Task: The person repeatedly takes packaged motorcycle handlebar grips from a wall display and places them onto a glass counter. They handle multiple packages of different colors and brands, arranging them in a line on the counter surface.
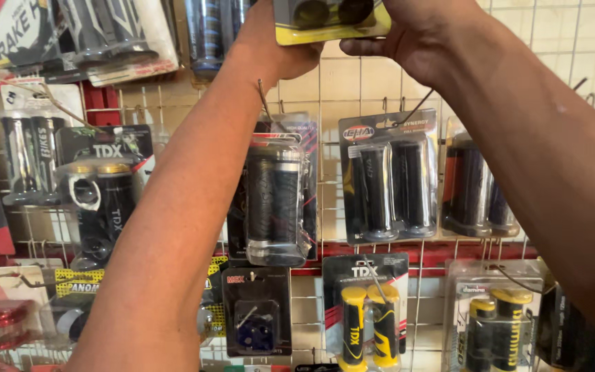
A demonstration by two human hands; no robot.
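**Yellow-backed pack held high at the wire rack**

While both arms reach up to the top of the view, the left hand and right hand close around a blister pack with a yellow card, each gripping one end, fingers curled under its lower edge. The pack sits against the upper part of the wire grid, partly cut off by the frame. By my judgement it is being fitted at a hook; the next move calls for lining its hang hole with a peg, though none shows there. Black grip packs hang below, between the forearms.
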